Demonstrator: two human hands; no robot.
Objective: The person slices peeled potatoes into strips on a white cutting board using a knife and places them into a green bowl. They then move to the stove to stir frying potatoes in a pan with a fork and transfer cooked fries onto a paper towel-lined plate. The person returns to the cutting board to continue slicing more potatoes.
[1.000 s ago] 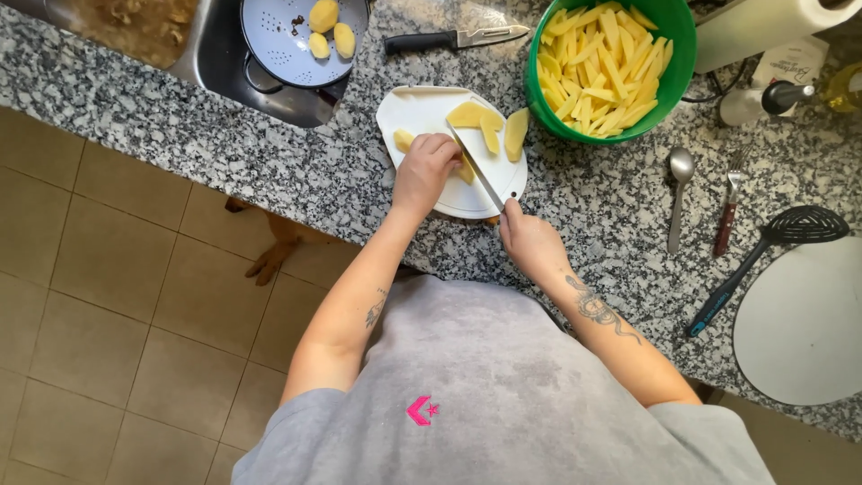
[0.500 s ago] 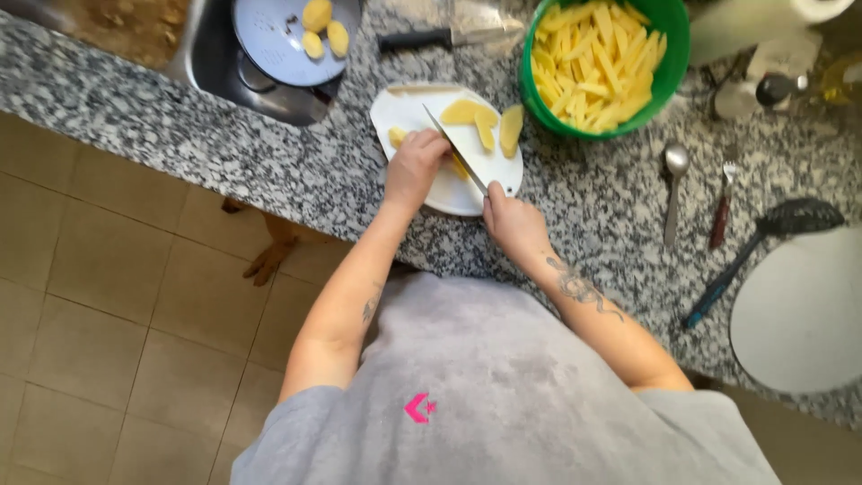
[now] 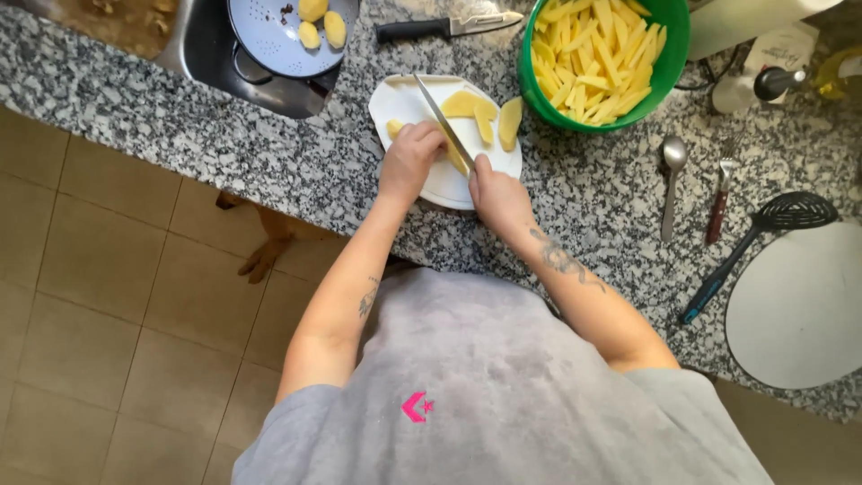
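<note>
Right hand (image 3: pixel 496 190) gripping the knife (image 3: pixel 443 121), left hand (image 3: pixel 409 162) pinning a potato slice (image 3: pixel 460 162); green bowl (image 3: pixel 669 63) near-full of sticks, three peeled potatoes (image 3: pixel 319 22) waiting.

Yellow potato (image 3: pixel 463 105); green bowl (image 3: pixel 675 56)

Speckled grey granite worktop (image 3: pixel 135 108) runs across top of view. Steel sink (image 3: pixel 202 49) recessed at upper left. Beige tiled floor (image 3: pixel 99 305) below, lit by soft daylight.
</note>
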